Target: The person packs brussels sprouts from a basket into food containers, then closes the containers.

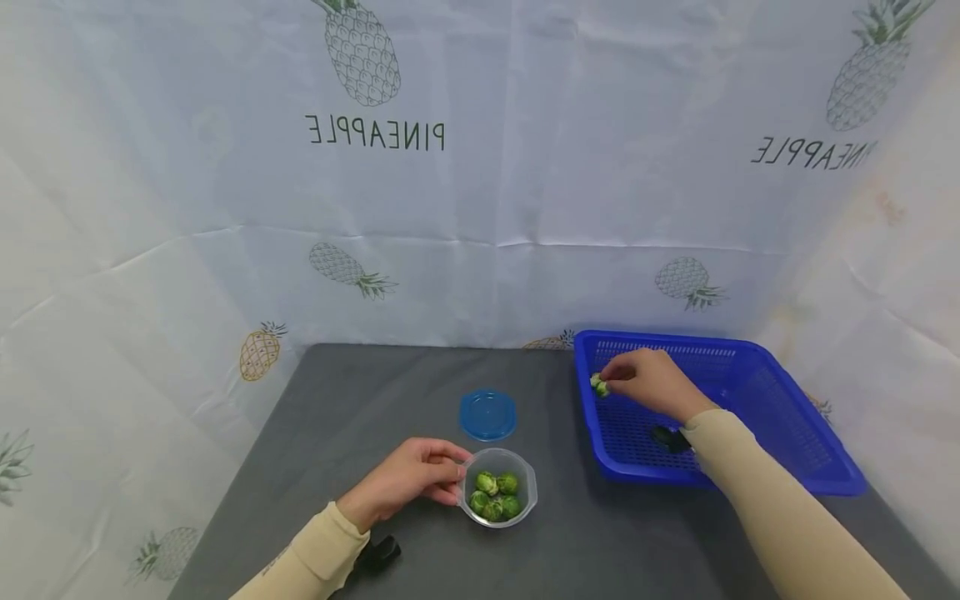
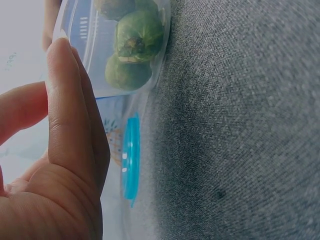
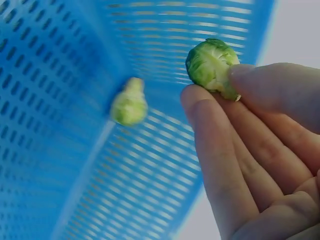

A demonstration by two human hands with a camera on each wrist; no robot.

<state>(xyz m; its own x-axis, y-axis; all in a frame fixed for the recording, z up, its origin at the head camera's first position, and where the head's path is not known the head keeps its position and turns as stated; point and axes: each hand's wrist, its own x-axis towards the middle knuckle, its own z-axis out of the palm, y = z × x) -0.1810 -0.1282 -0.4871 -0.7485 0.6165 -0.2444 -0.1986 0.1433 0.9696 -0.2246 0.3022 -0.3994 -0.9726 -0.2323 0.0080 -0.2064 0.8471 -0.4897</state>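
In the head view, my left hand [image 1: 416, 477] holds the side of a clear plastic container [image 1: 529, 490] at its rim. Several green Brussels sprouts [image 1: 507, 482] lie inside it. Over the left part of a blue basket [image 1: 611, 454], my right hand [image 1: 648, 382] pinches one Brussels sprout [image 3: 212, 67] between thumb and fingertips. Below that, in the right wrist view, another Brussels sprout [image 3: 130, 106] rests on the basket's floor near a side wall. From the left wrist, the sprouts [image 2: 140, 37] show through the container's clear wall, beside my straight fingers [image 2: 65, 110].
A round blue lid [image 1: 488, 415] lies flat on the grey table [image 1: 360, 400], just behind the container. The basket stands at the table's right side. Behind and at both sides hangs a white curtain [image 1: 487, 183] with pineapple prints.
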